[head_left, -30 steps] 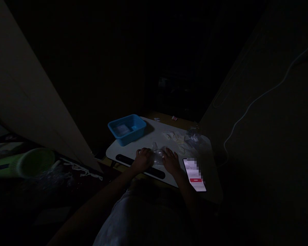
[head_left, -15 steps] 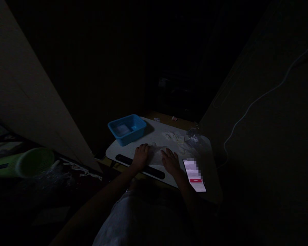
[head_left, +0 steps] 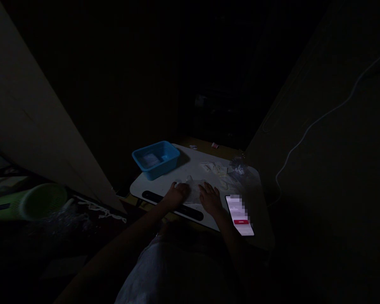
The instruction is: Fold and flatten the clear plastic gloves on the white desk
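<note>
The room is very dim. A thin, pale see-through sheet, seemingly a plastic bag (head_left: 194, 193), lies on the white table between my hands. My left hand (head_left: 177, 194) is at its left edge, fingers bent together over the plastic. My right hand (head_left: 210, 197) rests flat on its right side with the fingers apart. Beyond the left hand stands a blue plastic basin (head_left: 160, 169), with a pale flat item in it that I cannot make out. A lit phone (head_left: 237, 213) lies to the right of my right forearm.
On the white table (head_left: 190, 157), crumpled whitish pieces (head_left: 217, 169) and a clear plastic bag (head_left: 240, 168) lie at the back right. A dark slot (head_left: 190, 212) runs along the near edge. A green basket (head_left: 42, 200) lies at left; a white cable (head_left: 316, 121) hangs at right.
My left hand has turned, its fingers now bent rightward over the plastic instead of reaching forward. My right hand stays nearly in place.
</note>
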Demonstrator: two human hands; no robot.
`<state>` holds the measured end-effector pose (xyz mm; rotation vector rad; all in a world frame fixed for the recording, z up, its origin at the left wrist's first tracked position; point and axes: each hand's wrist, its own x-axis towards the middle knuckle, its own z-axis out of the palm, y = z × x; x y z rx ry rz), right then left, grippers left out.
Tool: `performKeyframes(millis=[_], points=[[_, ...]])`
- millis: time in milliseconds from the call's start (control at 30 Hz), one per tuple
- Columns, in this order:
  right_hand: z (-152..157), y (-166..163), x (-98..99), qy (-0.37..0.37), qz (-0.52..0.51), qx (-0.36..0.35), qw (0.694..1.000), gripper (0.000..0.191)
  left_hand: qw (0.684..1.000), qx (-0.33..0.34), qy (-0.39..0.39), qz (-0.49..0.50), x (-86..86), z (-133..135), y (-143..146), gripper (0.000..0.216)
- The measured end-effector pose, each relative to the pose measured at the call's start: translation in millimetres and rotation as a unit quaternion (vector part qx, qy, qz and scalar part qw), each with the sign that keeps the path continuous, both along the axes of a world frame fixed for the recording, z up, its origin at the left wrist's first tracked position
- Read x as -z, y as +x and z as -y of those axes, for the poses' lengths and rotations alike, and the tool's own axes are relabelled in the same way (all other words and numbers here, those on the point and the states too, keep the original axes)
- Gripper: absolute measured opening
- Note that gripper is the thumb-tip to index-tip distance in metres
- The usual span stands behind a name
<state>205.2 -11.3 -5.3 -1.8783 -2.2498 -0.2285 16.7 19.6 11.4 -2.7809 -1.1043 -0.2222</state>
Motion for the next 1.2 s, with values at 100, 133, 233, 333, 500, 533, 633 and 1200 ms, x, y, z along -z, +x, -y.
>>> performKeyframes(millis=[100, 133, 233, 333, 500, 533, 633, 1200], points=[[0, 0, -0.4, 0.001, -0.003, 0.005, 1.0, 0.041, 1.0, -0.011, -0.016, 0.011, 10.1, -1, -4, 0.039], [0, -1, -0.4, 0.001, -0.004, 0.007, 1.0, 0.041, 1.0, -0.016, -0.016, 0.015, 13.2, -2, -7, 0.042], [-1, -1, -0.1, -0.007, -0.002, 0.007, 1.0, 0.042, 0.999, -0.041, -0.008, 0.019, 18.4, -2, -15, 0.047], [-2, -1, 0.5, -0.016, 0.003, 0.01, 1.0, 0.043, 0.997, -0.076, 0.001, 0.027, 17.9, -2, -23, 0.046], [-2, 0, 1.2, -0.012, 0.006, 0.011, 1.0, 0.044, 0.993, -0.111, 0.013, 0.035, 14.6, -2, -31, 0.045], [-2, 0, 1.2, -0.01, 0.006, 0.01, 1.0, 0.044, 0.993, -0.116, 0.011, 0.032, 13.7, -2, -32, 0.044], [-2, 0, 1.0, -0.011, 0.005, 0.01, 1.0, 0.043, 0.992, -0.123, -0.002, 0.017, 7.6, -3, -30, 0.043], [0, -1, 0.9, 0.01, -0.003, 0.007, 1.0, 0.042, 0.991, -0.096, -0.081, -0.051, -31.1, -2, 35, 0.021]])
